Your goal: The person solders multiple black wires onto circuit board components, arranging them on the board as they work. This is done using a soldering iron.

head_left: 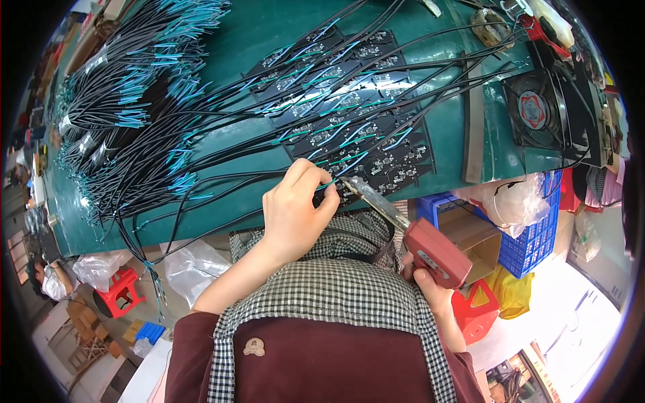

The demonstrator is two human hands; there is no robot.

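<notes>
My left hand (295,205) pinches the end of a thin black cable (248,176), whose stripped teal and blue wires (327,185) lie at the near edge of a panel of black circuit boards (410,149). In my right hand (433,295) is a soldering gun (437,254) with a red boxy body and a long metal shaft. Its tip points up and left, close to my left fingertips; contact with the board cannot be made out. Several more black cables run across the panel, their coloured wire ends lying on the boards.
A large heap of black cables (121,161) covers the table's left side. To the right are a flat bar (473,127), a fan (534,111) and a brownish lump (490,28). Below the table edge stand a blue crate (531,245), a cardboard box (480,235) and red stools (477,312).
</notes>
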